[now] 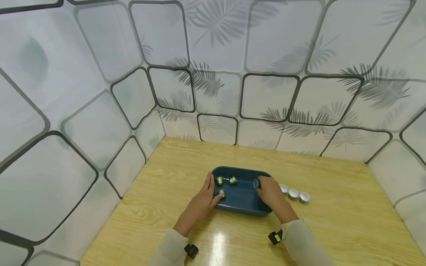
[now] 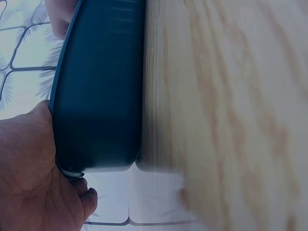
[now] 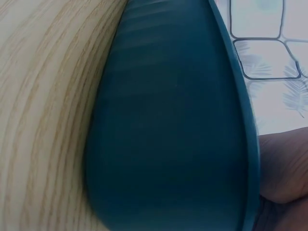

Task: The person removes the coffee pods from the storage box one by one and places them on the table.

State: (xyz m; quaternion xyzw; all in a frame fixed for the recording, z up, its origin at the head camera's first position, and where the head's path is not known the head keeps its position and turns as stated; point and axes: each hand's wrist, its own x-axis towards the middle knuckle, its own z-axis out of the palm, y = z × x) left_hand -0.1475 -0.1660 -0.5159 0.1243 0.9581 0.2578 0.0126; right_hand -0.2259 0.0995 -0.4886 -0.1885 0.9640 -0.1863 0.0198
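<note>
Pale sleeves (image 1: 168, 248), nearest the camera, are being worn beside two small black wrist devices (image 1: 191, 251); on the right one a yellow patch (image 1: 277, 238) is being shown, too small to be read. Wood grain is being shown across the desk (image 1: 159, 192), which is being bordered by walls (image 1: 219, 94) printed with dark outlines and leaves.

From the left, the outer end of a dark blue tray (image 1: 242, 213) is being gripped by the left hand (image 1: 201, 201), its fingers being laid along the outside and its thumb being brought over the near corner. The tray is being supported on the desk, its long axis running left to right, its right end being set slightly nearer the camera. Toward its left end three green capsules (image 1: 232, 180) are being contained; whether the nearest is being touched by the thumb cannot be told.

At the tray's right end a dark capsule (image 1: 256, 183) is being pinched by the right hand (image 1: 270, 191), the thumb and fingers being curled round it. Its round face is being turned leftward, its axis running roughly sideways. Farther right, three white-topped pieces (image 1: 293, 193) are being lined up on the desk, the first being partly covered by the hand.
</note>
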